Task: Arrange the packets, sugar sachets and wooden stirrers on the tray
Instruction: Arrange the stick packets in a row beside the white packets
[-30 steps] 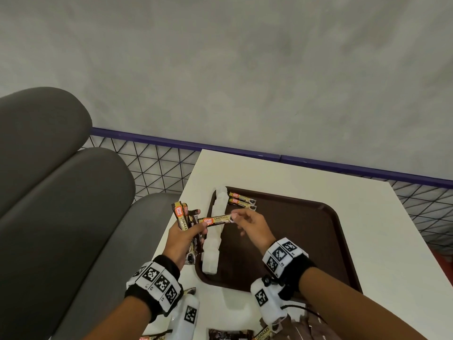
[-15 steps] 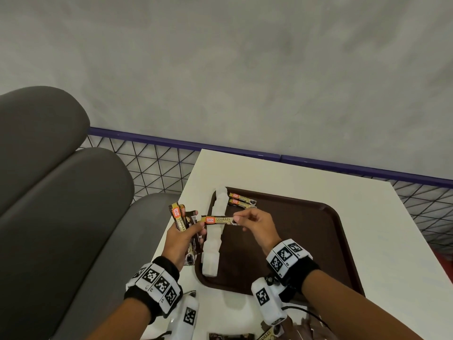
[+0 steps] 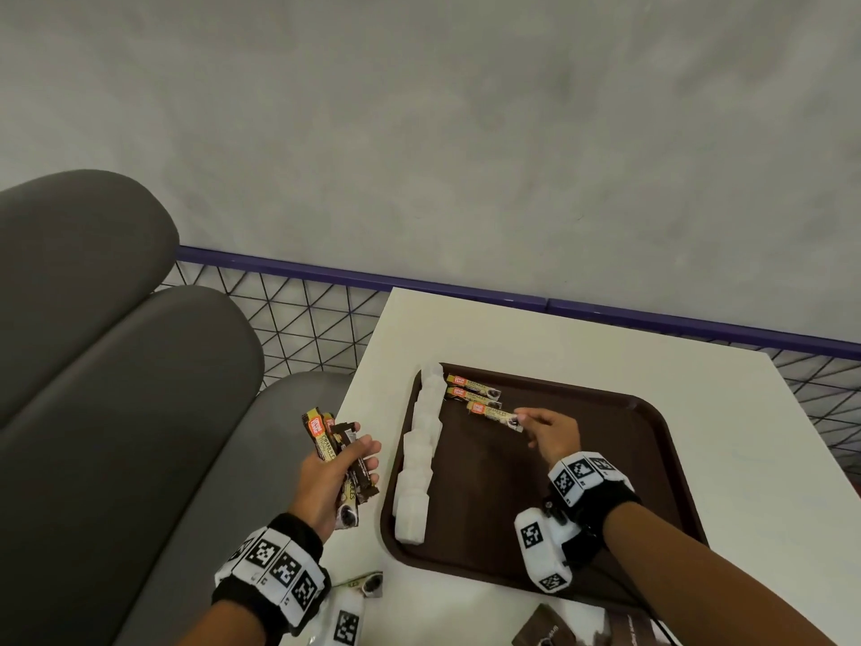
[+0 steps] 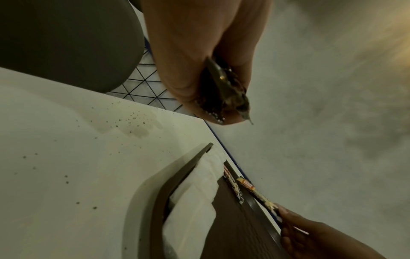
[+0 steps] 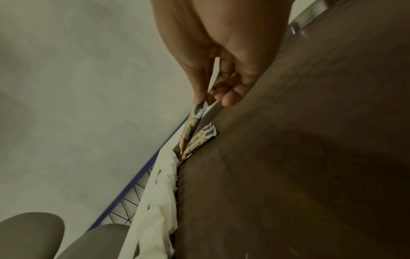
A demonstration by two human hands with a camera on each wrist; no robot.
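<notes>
A dark brown tray [image 3: 652, 440] lies on the white table [image 3: 536, 333]. A row of white sachets [image 3: 421, 452] runs along its left edge. Two gold stick packets [image 3: 473, 387] lie side by side at the tray's far left corner. My right hand [image 3: 543, 424] pinches a third gold packet [image 3: 494, 414] by its near end, just beside those two and low over the tray; the right wrist view shows the same packet [image 5: 191, 125]. Off the table's left edge, my left hand [image 3: 342, 461] grips a bunch of packets [image 3: 338, 452], also visible as the bunch [image 4: 224, 91].
A grey padded seat [image 3: 116, 366] and a black wire grid with a purple rail [image 3: 354, 277] lie left of and behind the table. More packets [image 3: 543, 629] lie on the table near its front edge. Dark specks [image 4: 131, 119] dot the tabletop.
My right hand pulled one gold packet away from the bunch in my left hand and carried it right and forward to the tray's far left corner. My left hand drew back slightly.
</notes>
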